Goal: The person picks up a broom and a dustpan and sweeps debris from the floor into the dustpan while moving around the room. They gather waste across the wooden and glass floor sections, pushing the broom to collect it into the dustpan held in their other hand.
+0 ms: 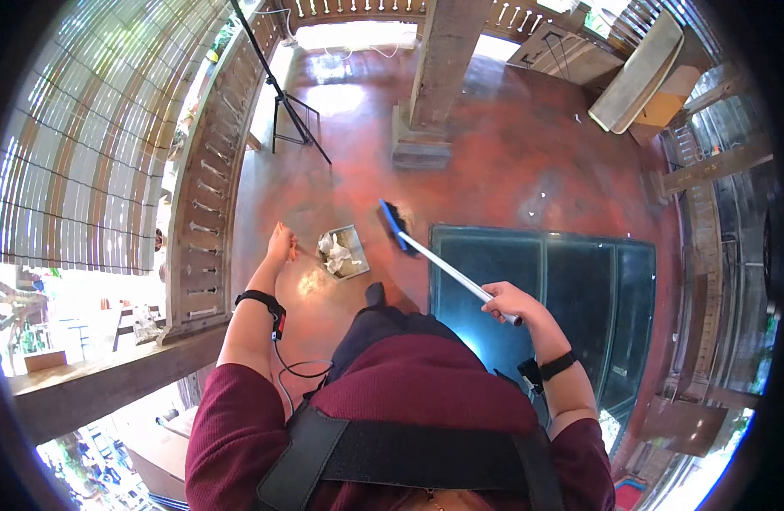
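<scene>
My right hand (513, 304) is wrapped round the upper end of the white handle of a broom (447, 269). The broom slants away to the left, and its blue head with dark bristles (395, 226) is down at the red floor. Out to the left, my left hand (281, 244) hangs over the floor with its fingers loosely apart, and I make out nothing in it. Just right of that hand lies a shallow square dustpan or tray (360, 261) with crumpled white paper (335, 251) in it. The broom head is apart from the tray.
A dark green glass-like panel (494, 255) lies beside the broom. Farther off stand a wooden pillar (443, 77) and a black tripod (290, 106). A railing (206, 204) runs along the left. Boards and a cardboard box (667, 98) lean at the back right. Small white scraps (543, 195) dot the floor.
</scene>
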`<state>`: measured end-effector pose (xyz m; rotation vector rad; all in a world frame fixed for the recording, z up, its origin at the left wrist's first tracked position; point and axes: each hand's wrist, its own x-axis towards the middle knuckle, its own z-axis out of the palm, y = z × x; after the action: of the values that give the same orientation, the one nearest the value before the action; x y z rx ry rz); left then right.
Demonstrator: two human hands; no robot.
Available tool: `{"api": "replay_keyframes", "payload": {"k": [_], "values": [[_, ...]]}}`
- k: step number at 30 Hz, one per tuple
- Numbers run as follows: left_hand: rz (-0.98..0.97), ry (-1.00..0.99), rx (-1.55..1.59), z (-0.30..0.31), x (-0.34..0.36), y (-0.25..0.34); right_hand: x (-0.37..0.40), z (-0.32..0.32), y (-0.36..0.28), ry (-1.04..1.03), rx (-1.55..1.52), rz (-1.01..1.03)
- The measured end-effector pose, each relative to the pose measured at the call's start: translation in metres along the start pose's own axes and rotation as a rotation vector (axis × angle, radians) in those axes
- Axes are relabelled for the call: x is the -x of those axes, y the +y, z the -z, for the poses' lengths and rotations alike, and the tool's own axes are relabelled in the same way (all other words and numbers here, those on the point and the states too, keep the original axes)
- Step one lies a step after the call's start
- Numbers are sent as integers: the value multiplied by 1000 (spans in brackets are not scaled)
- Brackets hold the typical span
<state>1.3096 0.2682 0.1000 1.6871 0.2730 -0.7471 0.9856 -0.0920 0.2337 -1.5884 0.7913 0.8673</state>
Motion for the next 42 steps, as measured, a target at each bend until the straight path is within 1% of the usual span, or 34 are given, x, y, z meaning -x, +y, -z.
{"api": "replay_keyframes", "payload": {"k": [1, 4, 5, 7, 10, 11, 13, 16, 19, 20, 22, 23, 26, 29, 32, 34, 37, 38, 39, 40, 42], "values": [[-23, 5, -18, -5, 1, 3, 6, 0, -1, 10, -41, -14], [-21, -16, -7, -17, -1, 7, 8, 7, 34, -14, -368, 6], [-7, -41, 16, -21, -2, 8, 13, 11, 44, -44, -431, 2], [21, -98, 56, -27, -8, 7, 35, 16, 53, -30, -519, 13], [27, -24, 36, -49, -11, 6, 72, 25, 79, 0, -613, 43], [36, -48, 32, -57, -11, 7, 84, 28, 88, 21, -635, 55], [51, -97, 27, -78, -3, 15, 109, 32, 105, 77, -678, 81], [76, -55, 107, -120, -7, 18, 146, 29, 122, 244, -727, 48], [91, -235, 197, -158, -21, 18, 156, 32, 168, 198, -801, 48], [88, -251, 184, -171, -23, 16, 160, 29, 181, 242, -818, 15], [76, -283, 161, -203, -9, 31, 166, 27, 203, 329, -851, -46], [80, -297, 131, -220, -4, 36, 167, 30, 223, 287, -1006, 19], [107, -334, 59, -256, 2, 41, 167, 30, 262, 376, -997, -8], [118, -384, 53, -291, -8, 39, 176, 33, 250, 632, -712, -106], [93, -399, 44, -338, 6, 55, 163, 58, 276, 703, -584, -192], [64, -382, 64, -363, 6, 62, 150, 77, 280, 736, -646, -206], [79, -416, -34, -402, -9, 75, 128, 111, 283, 786, -690, -222], [97, -454, -51, -418, -13, 82, 127, 133, 284, 798, -688, -231], [105, -497, -65, -427, -28, 81, 115, 147, 292, 764, -629, -248], [114, -539, -81, -438, -35, 86, 107, 162, 289, 772, -567, -231], [122, -527, -119, -457, -37, 97, 90, 193, 281, 786, -445, -198]]}}
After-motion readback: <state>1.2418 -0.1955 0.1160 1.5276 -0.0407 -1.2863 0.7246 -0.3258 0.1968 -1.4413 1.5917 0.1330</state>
